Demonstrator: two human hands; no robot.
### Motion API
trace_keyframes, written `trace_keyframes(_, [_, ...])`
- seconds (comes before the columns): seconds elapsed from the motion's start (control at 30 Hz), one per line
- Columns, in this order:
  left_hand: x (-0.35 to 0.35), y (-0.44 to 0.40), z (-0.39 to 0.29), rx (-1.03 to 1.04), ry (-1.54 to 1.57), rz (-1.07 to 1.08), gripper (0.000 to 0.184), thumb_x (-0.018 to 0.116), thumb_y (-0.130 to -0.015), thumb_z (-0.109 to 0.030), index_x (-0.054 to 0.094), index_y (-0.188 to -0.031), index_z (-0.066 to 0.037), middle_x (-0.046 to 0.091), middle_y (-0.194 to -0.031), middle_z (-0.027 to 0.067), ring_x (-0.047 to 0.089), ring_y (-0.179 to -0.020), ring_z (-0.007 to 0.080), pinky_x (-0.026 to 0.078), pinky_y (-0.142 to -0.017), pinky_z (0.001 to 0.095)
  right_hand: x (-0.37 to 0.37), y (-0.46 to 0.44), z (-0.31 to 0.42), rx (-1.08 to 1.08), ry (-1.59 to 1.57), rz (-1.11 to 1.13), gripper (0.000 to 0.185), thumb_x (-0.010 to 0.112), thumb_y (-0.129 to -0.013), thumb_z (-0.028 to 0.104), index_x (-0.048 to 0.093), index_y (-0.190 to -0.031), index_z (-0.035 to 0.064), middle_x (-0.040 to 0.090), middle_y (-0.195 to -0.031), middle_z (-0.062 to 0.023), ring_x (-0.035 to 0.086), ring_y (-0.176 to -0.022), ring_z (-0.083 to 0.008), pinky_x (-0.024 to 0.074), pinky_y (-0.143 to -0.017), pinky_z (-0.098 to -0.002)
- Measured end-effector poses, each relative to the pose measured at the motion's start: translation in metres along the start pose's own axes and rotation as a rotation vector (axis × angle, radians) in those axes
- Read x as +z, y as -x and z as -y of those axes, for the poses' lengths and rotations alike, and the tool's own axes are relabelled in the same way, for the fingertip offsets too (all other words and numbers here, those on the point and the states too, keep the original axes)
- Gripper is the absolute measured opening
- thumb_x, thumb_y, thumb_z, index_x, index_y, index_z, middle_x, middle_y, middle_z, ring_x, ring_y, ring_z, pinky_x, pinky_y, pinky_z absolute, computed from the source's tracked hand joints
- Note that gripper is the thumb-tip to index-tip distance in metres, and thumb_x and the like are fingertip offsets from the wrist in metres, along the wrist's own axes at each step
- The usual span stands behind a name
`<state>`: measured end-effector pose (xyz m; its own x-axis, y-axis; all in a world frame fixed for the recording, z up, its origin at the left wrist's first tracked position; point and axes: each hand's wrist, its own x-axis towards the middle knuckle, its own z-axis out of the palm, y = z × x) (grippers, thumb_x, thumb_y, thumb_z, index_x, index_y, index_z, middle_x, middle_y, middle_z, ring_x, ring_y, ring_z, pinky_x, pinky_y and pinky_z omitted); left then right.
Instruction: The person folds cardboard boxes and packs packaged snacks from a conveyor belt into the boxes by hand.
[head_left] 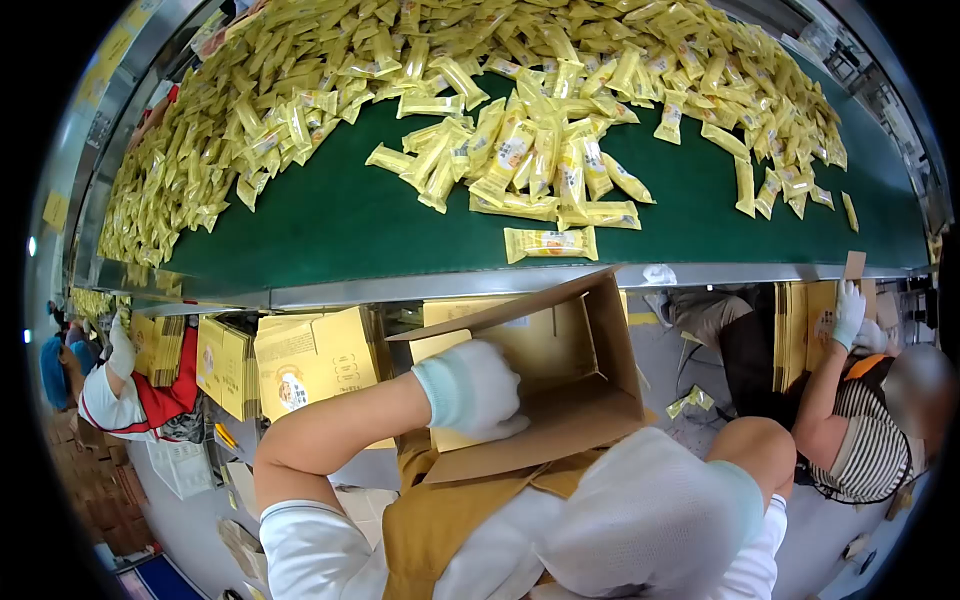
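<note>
An open cardboard box [560, 415] lies tilted in front of my body, its inside showing. My left hand [478, 392], in a white knit glove with a pale blue cuff, is at the box's left side. Its fingers are curled over a yellow flap [437, 345], and the thumb points into the opening. My right hand [645, 515], also gloved, is raised close to the camera and blurred; its fingers cannot be made out. Just beyond the box, a yellow wrapped snack packet [550, 244] lies at the near edge of the green conveyor belt [350, 230].
A large heap of yellow packets [540, 140] covers much of the belt. Flat folded cartons [315, 360] stand below its metal edge. Co-workers sit on both sides: a striped shirt [865, 440] at right, a red apron [175, 385] at left. A packet [690, 402] lies on the floor.
</note>
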<state>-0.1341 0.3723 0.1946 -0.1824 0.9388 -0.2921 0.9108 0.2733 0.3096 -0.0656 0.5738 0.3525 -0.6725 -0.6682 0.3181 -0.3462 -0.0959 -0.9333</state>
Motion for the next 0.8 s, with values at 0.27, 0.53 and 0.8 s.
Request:
trace_keyframes(0.27, [-0.001,0.003,0.0,-0.032,0.007,-0.035,0.05,0.057,-0.09,-0.044,0.066,-0.053,-0.012,0.063,-0.057,0.0088,0.061,-0.057,0.0298,0.049,-0.061,0.0397,-0.001,0.027,0.006,0.22,0.691,0.06,0.025,0.077,-0.069,0.011,0.053,-0.062,0.0117,0.048,-0.055,-0.0023,0.049,-0.047,-0.0254,0.0384,-0.045,-0.0349])
trace_keyframes(0.53, [0.003,0.006,0.003,0.086,-0.026,-0.308,0.035,0.064,-0.086,-0.037,0.063,-0.061,-0.013,0.06,-0.068,0.0035,0.058,-0.068,0.0236,0.046,-0.066,0.0356,-0.039,0.073,-0.085,0.341,0.669,-0.121,0.096,0.086,-0.068,0.047,0.046,-0.141,-0.0006,0.048,-0.145,-0.0267,0.051,-0.133,-0.0409,0.0436,-0.109,-0.0443])
trace_keyframes(0.8, [-0.018,0.013,-0.011,-0.236,-0.308,-0.83,0.019,0.073,-0.078,-0.025,0.069,-0.091,-0.011,0.066,-0.089,0.0027,0.062,-0.083,0.0204,0.048,-0.076,0.0374,-0.039,0.08,-0.118,0.138,0.811,0.05,0.051,0.086,-0.07,0.038,0.07,-0.106,0.0045,0.061,-0.136,-0.0113,0.059,-0.111,-0.0289,0.0475,-0.092,-0.0405])
